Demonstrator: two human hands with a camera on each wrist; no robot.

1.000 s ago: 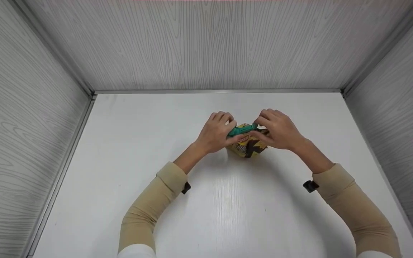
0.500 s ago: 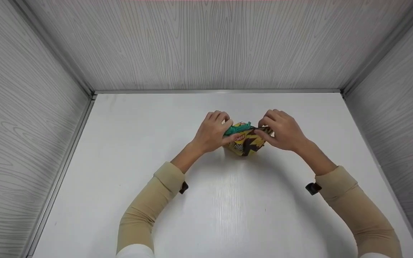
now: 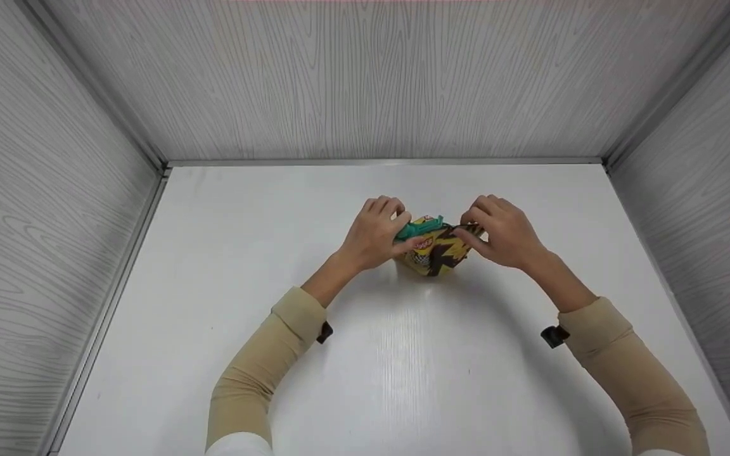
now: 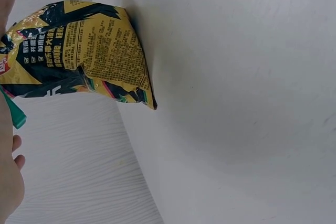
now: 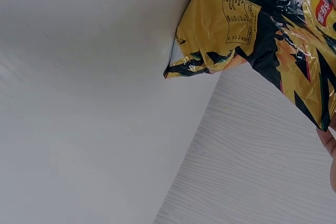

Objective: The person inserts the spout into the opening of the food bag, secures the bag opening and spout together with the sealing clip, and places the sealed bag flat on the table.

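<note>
Near the far middle of the table, a yellow-and-black snack bag (image 3: 444,254) stands upright between both hands. A green bag clip (image 3: 423,227) lies along the left part of its top edge. My left hand (image 3: 374,233) grips the clip's left end, with the thumb on the near side of the bag. My right hand (image 3: 505,231) pinches the bag's top right corner, apart from the clip. In the left wrist view the snack bag (image 4: 105,45) shows printed text, and a green clip end (image 4: 18,118) pokes out by the fingers. The clip's left part is hidden by my left hand.
The white table (image 3: 365,354) meets a grey wood-grain wall (image 3: 365,82) behind the bag. More panels rise at the left (image 3: 42,209) and right (image 3: 707,177). Small black devices sit under both sleeve cuffs.
My right hand has left the clip's right end and shifted right to the bag's top corner. My left hand, clip and bag have shifted slightly left. Almost nothing moved in the last half second.
</note>
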